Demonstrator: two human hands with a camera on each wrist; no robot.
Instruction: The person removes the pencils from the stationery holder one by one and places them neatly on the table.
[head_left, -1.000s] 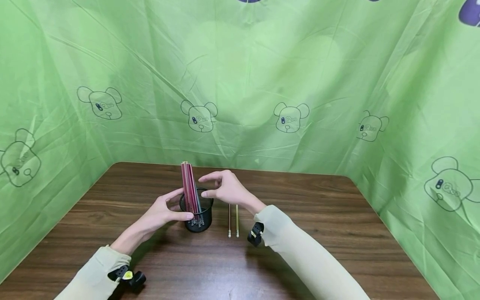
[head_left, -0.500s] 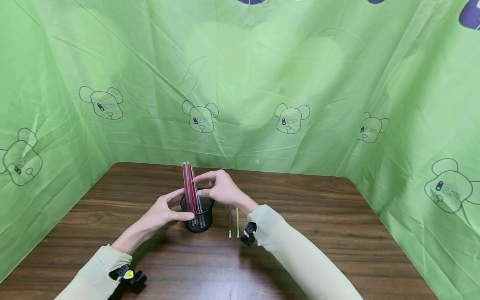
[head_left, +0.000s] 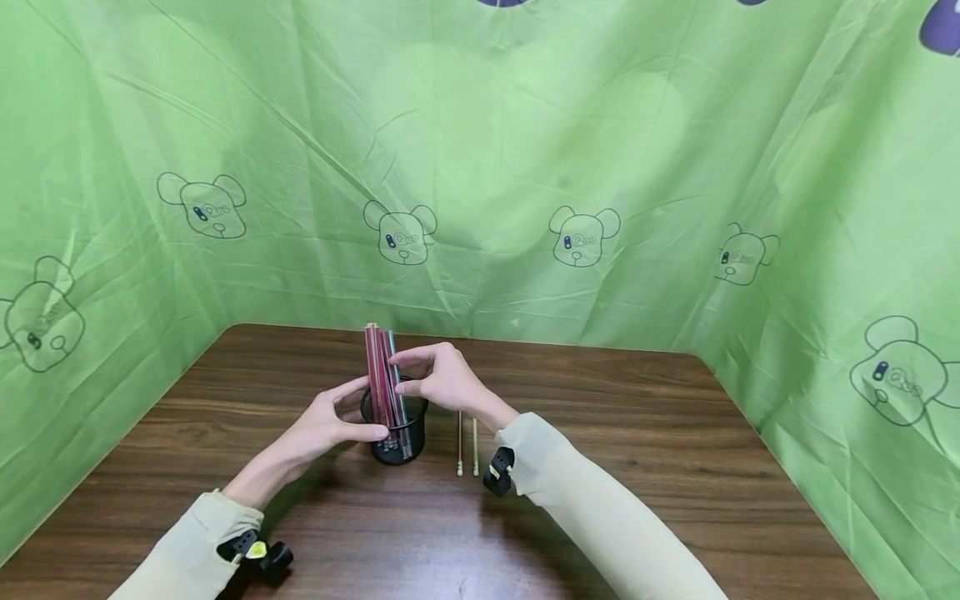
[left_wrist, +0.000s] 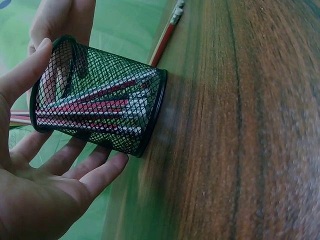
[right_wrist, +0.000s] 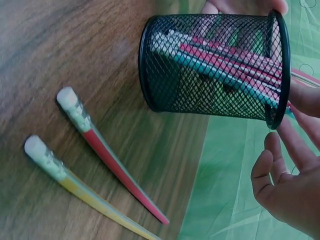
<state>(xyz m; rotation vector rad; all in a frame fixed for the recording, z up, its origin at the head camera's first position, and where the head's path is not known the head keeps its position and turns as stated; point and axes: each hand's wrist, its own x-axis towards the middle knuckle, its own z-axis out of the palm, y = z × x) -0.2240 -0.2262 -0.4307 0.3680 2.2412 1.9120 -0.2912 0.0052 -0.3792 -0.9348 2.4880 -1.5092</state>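
A black mesh pencil cup (head_left: 396, 448) stands upright on the table, holding several pencils (head_left: 375, 367) with eraser ends down. Most are red; a teal pencil (head_left: 398, 392) stands at their right side. My left hand (head_left: 326, 425) holds the cup from the left, thumb at the near rim and fingers around the far side. Above the rim, my right hand (head_left: 447, 379) pinches at the teal pencil with thumb and index finger. To the right of the cup, a red pencil (right_wrist: 117, 165) and a yellow pencil (right_wrist: 95, 197) lie side by side on the table.
The brown wooden table (head_left: 615, 467) ends at the back against a green cloth (head_left: 495, 167), which also hangs at both sides. Each wrist carries a strapped black camera, the right one (head_left: 498, 471) close to the lying pencils.
My right hand has moved left from beside the cup to the pencils. The teal pencil now stands apart at their right. The left hand stays on the cup.
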